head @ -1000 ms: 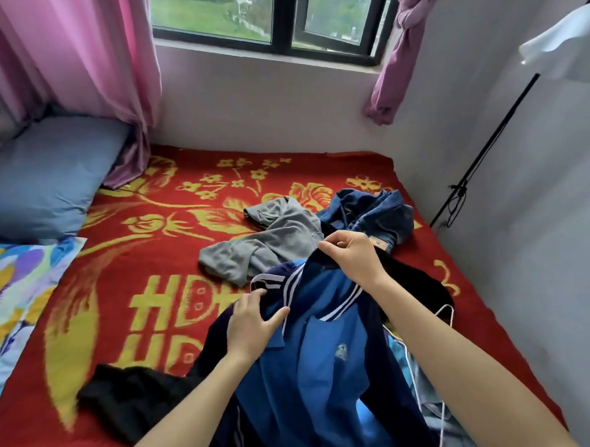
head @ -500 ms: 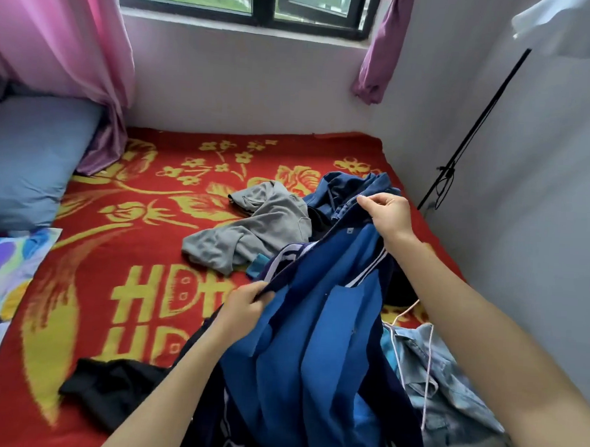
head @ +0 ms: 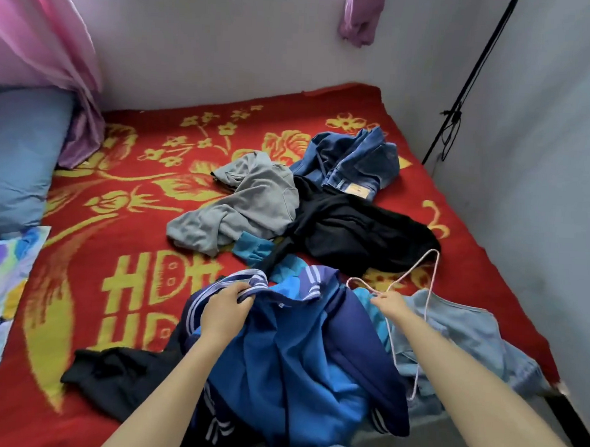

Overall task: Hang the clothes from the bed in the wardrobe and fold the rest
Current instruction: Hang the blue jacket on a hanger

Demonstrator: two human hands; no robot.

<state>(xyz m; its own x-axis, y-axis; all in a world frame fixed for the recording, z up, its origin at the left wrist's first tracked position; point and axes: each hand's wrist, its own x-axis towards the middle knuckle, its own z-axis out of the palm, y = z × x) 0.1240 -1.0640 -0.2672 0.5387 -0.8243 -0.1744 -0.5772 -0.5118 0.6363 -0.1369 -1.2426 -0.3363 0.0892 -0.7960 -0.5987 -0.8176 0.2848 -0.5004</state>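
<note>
Bed (head: 80,315), red and yellow blanket: all clothes seen are borne on it, loose and unfolded.

Left hand (head: 227,310): fingers are curled closed over the white-striped collar of the blue jacket (head: 297,365), which is gripped. The fingertips are partly buried in the cloth. The jacket is draped from these fingers toward the camera.

Right hand (head: 389,305): fingertips are pinched almost shut on the thin wire of a pale pink hanger (head: 410,272). The wire is looped away beyond and to the right of the fingers.

- Beyond the left fingers: a grey garment (head: 247,204), crumpled.
- Beyond the right fingers: a black garment (head: 354,226); farther on, jeans (head: 350,158) in a heap.
- Just right of the right fingers: a light denim shirt (head: 468,332), lying under part of the hanger.
- Left of and nearer than the left fingers: a second black garment (head: 118,377).
- Far left of the left fingers: a blue pillow (head: 16,157) and a pink curtain (head: 42,26).

The jacket's lower part is cut off by the frame edge. The hanger's hook cannot be made out. The right thumb is hidden.
</note>
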